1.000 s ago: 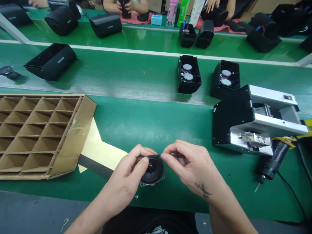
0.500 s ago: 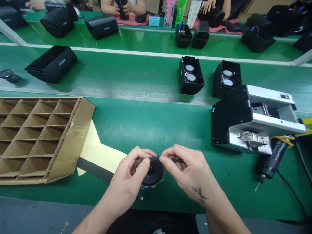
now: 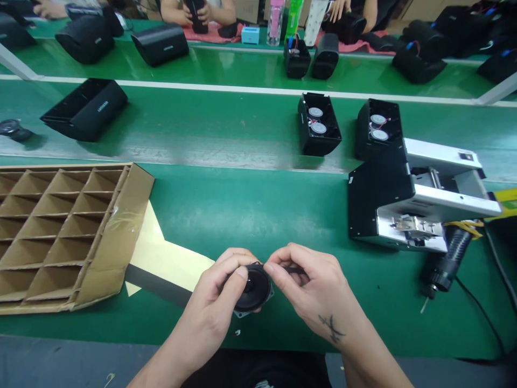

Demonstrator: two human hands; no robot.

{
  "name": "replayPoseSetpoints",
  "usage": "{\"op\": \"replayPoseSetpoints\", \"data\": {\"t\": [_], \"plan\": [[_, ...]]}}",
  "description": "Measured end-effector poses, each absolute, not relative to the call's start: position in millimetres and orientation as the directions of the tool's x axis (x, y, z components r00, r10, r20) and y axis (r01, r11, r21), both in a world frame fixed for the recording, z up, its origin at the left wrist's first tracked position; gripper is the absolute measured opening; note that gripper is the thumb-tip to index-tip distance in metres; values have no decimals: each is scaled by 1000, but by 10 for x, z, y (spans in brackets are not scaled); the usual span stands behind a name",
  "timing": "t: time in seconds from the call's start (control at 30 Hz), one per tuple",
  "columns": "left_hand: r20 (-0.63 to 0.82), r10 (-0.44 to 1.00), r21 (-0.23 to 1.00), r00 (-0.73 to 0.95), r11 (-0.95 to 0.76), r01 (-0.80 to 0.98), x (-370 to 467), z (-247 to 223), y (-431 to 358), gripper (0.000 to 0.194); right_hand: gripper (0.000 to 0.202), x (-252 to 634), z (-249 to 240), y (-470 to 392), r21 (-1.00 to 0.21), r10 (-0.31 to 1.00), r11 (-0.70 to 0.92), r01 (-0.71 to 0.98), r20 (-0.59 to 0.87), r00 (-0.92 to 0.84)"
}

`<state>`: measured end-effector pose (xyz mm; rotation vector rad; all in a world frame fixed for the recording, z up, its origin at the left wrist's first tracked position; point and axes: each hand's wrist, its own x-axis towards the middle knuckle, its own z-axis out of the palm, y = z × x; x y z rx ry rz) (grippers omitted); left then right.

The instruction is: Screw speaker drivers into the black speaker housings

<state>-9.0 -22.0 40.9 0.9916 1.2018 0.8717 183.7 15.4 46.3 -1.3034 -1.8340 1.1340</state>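
Observation:
A round black speaker driver (image 3: 255,291) with a metal frame is held near the front edge of the green bench. My left hand (image 3: 220,288) is closed around its left side, thumb pressed on the upper rim. My right hand (image 3: 309,277) pinches a thin black strip (image 3: 294,269) at the speaker's upper right edge; part of the strip is hidden by the fingers. Below the speaker shows a small white connector (image 3: 237,333). Left of my left hand lies a pale yellow sheet (image 3: 173,258) with a black band (image 3: 159,284) along its lower edge.
A divided cardboard box (image 3: 117,237) stands at left. On the right are a black-and-silver machine (image 3: 379,199) and an electric screwdriver (image 3: 446,264). Beyond lie open speaker housings (image 3: 321,134) and a black casing (image 3: 86,110). Co-workers' hands (image 3: 197,13) work across the bench.
Both hands keep nearly the same hold, with the speaker turned or tilted slightly. The view has shifted a little.

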Motion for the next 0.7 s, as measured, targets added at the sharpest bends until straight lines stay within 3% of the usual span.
{"op": "replayPoseSetpoints", "data": {"t": [0.4,0.7], "plan": [[-341,934,939,107,344,-11,-31,400,-220,30,16,1823,455,112,-906,947,122,406,-16,-321],[-425,888,899,174,393,192,-126,420,-280,33,16,1938,533,173,-779,908,310,545,71,-414]]}}
